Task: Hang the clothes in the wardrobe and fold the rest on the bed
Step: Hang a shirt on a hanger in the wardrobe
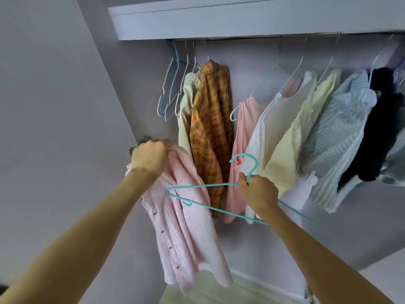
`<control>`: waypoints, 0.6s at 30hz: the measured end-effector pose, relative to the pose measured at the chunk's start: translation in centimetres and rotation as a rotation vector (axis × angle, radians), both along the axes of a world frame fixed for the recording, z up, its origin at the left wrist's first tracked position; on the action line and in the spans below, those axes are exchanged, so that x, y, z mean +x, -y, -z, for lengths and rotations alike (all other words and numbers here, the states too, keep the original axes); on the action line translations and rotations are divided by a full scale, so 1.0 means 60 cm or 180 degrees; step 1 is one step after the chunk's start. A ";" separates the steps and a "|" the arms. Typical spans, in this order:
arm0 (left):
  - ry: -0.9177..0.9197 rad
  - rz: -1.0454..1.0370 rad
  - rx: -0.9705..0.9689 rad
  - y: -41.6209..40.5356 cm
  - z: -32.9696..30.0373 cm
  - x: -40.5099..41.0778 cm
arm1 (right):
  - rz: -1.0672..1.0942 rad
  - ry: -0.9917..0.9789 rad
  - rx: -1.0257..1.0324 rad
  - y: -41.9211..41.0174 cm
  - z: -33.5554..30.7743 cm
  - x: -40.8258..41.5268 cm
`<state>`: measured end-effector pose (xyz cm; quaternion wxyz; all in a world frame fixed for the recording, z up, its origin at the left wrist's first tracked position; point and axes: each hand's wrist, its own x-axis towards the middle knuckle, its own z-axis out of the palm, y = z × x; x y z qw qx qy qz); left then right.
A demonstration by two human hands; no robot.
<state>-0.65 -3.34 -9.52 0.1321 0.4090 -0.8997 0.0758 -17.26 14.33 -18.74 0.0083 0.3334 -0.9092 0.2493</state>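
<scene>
Item: pink striped shirt, fine pale stripes, a row of small dark buttons down its front edge, cloth bunched at the top and hanging loose and creased below. I see my left hand closed around its upper end, holding it up in front of the open wardrobe.

Item: teal hanger, thin, with a curved hook. My right hand grips it at the neck just below the hook; one end overlaps the shirt.

Behind, on the rail: empty hangers, a cream garment, an orange plaid shirt, then pink, white, yellow, blue-striped and what looks like black clothing, blurred at the right edge.
</scene>
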 end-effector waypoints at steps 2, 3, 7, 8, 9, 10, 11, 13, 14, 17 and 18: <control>0.0205 -0.0127 -0.0032 0.010 0.001 0.010 | 0.0006 -0.0111 0.0168 -0.001 -0.009 -0.007; 0.0282 -0.0106 -0.0065 0.013 0.004 0.012 | -0.0009 -0.0169 0.0247 0.000 -0.015 -0.007; 0.0310 -0.0020 -0.0039 0.011 0.014 0.002 | -0.0122 -0.0391 0.0466 0.008 -0.035 -0.006; 0.0130 -0.0034 0.0114 0.010 0.017 -0.001 | -0.0141 -0.0302 0.0460 0.012 -0.037 -0.005; -0.0143 -0.0038 0.0352 0.007 0.019 -0.004 | -0.0131 -0.0082 0.0406 0.018 -0.036 -0.004; -0.0467 -0.0003 0.0627 0.000 0.021 -0.008 | -0.0090 0.0219 0.0300 0.023 -0.035 -0.002; -0.0776 0.0118 0.0865 -0.012 0.024 -0.013 | -0.0015 0.0536 0.0151 0.029 -0.033 0.002; -0.1084 0.0420 0.1151 -0.043 0.034 -0.019 | 0.0111 0.0941 -0.0201 0.038 -0.024 0.011; -0.1124 0.0556 0.1208 -0.056 0.043 -0.019 | 0.0160 0.1059 -0.0372 0.041 -0.021 0.015; -0.0946 0.0874 0.1149 -0.076 0.066 -0.007 | 0.0238 0.1406 -0.1003 0.042 -0.015 0.024; -0.0813 0.0919 0.0825 -0.078 0.068 -0.002 | 0.0229 0.1470 -0.1200 0.042 -0.016 0.027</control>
